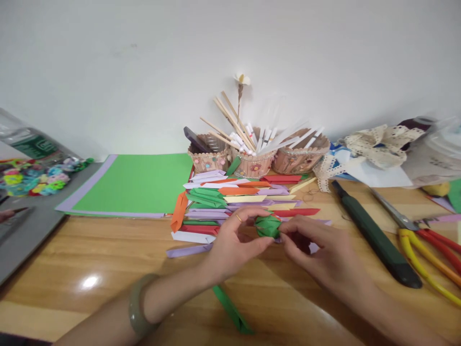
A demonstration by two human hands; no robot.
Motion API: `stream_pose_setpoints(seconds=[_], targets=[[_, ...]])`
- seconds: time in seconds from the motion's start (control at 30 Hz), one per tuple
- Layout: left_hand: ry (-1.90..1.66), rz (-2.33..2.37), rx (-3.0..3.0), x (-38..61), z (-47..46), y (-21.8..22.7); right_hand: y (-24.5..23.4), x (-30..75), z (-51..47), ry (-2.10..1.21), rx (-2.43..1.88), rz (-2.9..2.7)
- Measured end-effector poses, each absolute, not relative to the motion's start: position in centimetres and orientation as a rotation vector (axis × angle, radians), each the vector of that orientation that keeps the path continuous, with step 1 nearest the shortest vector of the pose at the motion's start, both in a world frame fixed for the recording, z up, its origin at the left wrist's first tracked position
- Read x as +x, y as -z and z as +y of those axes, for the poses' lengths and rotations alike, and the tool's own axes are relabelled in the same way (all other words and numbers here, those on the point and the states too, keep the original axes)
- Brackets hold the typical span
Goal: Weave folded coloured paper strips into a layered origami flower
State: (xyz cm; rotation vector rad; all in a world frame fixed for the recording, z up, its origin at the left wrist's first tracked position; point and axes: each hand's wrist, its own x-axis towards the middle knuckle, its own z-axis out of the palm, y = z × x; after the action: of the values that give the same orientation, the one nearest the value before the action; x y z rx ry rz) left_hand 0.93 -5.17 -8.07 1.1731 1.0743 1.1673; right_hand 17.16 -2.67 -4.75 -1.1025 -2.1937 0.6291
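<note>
Small folded green paper piece point(268, 226), faceted and rounded, held just above the counter point(108, 259) at mid-scene, pinched between both hands. Left hand point(230, 242) with grip pressed onto the piece's left side, thumb below and fingers curled over the top, a ring on one finger, a pale grey-green bangle point(139, 305) on the wrist. Right hand point(320, 252) with grip pinching the piece's right side, fingertips touching it.

Just beyond the hands, a loose heap of folded paper strips point(230, 199) in green, orange, lilac, red, cream and white, flat and long with pointed ends. One more green strip point(232, 310) lying near, under the left forearm. Far left of the heap, a flat green paper sheet point(137, 182) stacked on a lilac one.

Against the white wall, three round cups made of wooden sticks point(259, 161), holding thin wooden skewers and white rolled sticks. To the right, cream lace trim point(374, 139), a dark green utility knife point(374, 235), and scissors with red and yellow handles point(428, 245) near the right edge.

Glossy wooden counter bare and open at near left; far left, a grey mat point(29, 235).
</note>
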Motion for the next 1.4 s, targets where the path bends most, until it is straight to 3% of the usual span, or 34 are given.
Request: stream_pose_setpoints(seconds=[0.53,0.9,1.4], targets=[[-1.216,1.147,1.233,0.9,-5.2,7.7,5.2,17.1,-3.1,-0.502,-1.064,-2.173],[-1.292,1.088,1.199,0.9,-4.8,7.7,4.0,17.1,-2.0,-1.375,-1.208,-1.808],[-1.28,1.056,1.174,0.9,-4.8,8.2,4.0,18.1,-1.2,-1.568,-1.246,-1.757]])
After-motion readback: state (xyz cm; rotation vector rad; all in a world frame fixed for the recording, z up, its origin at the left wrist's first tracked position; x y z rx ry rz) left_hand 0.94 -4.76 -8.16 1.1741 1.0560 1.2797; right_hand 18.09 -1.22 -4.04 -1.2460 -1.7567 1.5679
